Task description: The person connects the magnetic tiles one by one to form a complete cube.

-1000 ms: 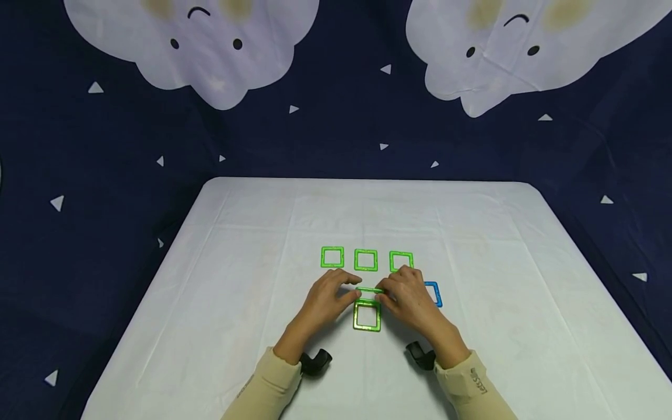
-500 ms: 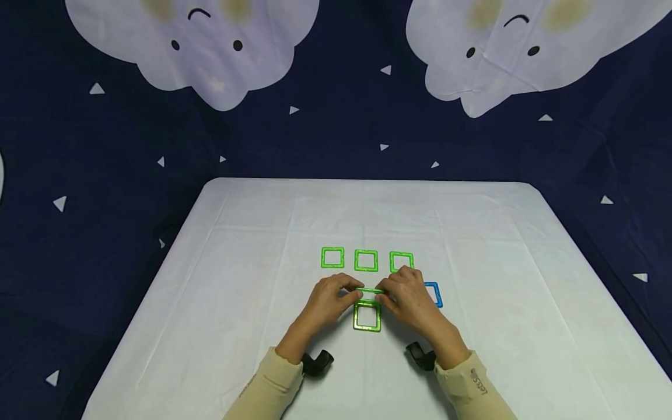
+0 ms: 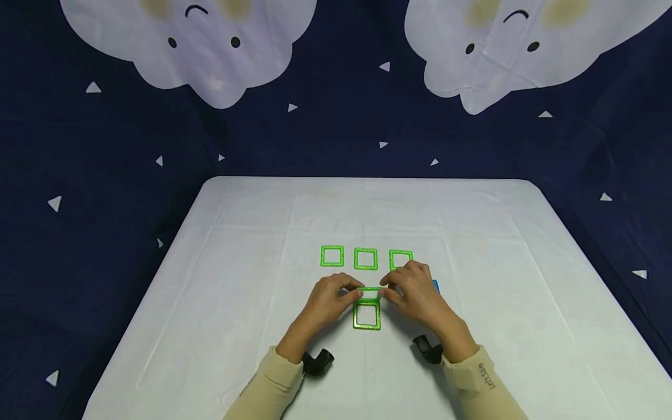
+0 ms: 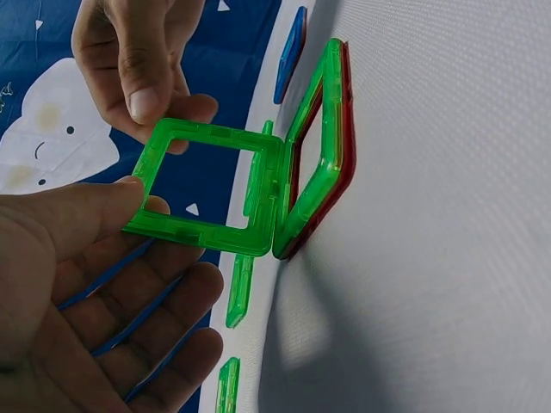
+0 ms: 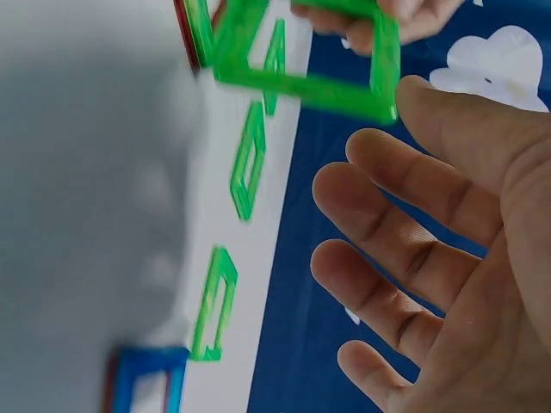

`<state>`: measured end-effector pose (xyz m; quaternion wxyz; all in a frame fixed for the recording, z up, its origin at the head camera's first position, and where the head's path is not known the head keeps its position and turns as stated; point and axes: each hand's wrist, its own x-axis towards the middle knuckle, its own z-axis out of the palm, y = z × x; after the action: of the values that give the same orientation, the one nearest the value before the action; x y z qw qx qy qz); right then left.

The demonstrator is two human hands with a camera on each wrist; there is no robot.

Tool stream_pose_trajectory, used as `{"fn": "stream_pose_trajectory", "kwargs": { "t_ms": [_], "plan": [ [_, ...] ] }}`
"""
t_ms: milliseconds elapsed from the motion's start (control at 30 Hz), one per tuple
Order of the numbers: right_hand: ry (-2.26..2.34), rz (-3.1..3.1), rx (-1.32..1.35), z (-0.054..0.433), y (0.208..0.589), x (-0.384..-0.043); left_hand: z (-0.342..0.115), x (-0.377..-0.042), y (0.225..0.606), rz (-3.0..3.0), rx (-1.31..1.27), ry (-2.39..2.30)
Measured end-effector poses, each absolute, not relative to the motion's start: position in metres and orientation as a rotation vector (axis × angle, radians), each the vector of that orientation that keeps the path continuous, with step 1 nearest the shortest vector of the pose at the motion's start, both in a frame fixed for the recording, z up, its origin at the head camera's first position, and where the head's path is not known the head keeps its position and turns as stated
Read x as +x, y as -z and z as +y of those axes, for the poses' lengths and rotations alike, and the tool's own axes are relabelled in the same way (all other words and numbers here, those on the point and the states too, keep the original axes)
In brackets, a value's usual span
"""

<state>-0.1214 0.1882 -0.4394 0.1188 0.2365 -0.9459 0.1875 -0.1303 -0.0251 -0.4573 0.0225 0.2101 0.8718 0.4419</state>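
My left hand (image 3: 326, 298) pinches one side of a green square magnetic tile (image 4: 198, 234) between thumb and fingers. That tile stands up from the table, its lower edge meeting the back edge of a flat green magnetic tile (image 3: 367, 327). Under the flat one, a red tile (image 4: 349, 129) shows in the left wrist view. My right hand (image 3: 417, 294) is at the raised tile's other side, fingers loosely bent. In the right wrist view its thumb lies close by the tile's corner, and the other fingers are apart from it.
Behind the hands, three green square tiles lie in a row: a left one (image 3: 332, 264), a middle one (image 3: 366, 268) and a right one (image 3: 401, 252). A blue tile (image 5: 151, 357) lies right of them, mostly hidden by my right hand in the head view. White cloth covers the table (image 3: 252, 256).
My left fingers have closed on the raised tile's left side. The right hand has loosened its pinch and shifted slightly right, covering more of the blue tile.
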Motion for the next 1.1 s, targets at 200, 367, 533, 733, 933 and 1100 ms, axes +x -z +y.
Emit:
{"fn": "stream_pose_trajectory", "kwargs": {
  "t_ms": [200, 367, 533, 733, 933, 1100],
  "plan": [
    [-0.567, -2.745, 0.664, 0.207, 0.431, -0.129, -0.025, -0.129, 0.457, 2.690, 0.612, -1.362],
    [-0.571, -2.784, 0.614, 0.221, 0.427, -0.137, -0.026, -0.128, 0.458, 2.693, 0.607, -1.353],
    [-0.596, -2.823, 0.555, 0.237, 0.422, -0.149, -0.027, -0.126, 0.457, 2.695, 0.613, -1.343],
    [-0.609, -2.837, 0.533, 0.247, 0.421, -0.161, -0.028, -0.125, 0.455, 2.696, 0.601, -1.334],
    [-0.635, -2.893, 0.518, 0.250, 0.421, -0.168, -0.028, -0.123, 0.454, 2.696, 0.593, -1.337],
    [-0.622, -2.955, 0.509, 0.252, 0.425, -0.174, -0.029, -0.121, 0.453, 2.696, 0.567, -1.329]
  ]
}}
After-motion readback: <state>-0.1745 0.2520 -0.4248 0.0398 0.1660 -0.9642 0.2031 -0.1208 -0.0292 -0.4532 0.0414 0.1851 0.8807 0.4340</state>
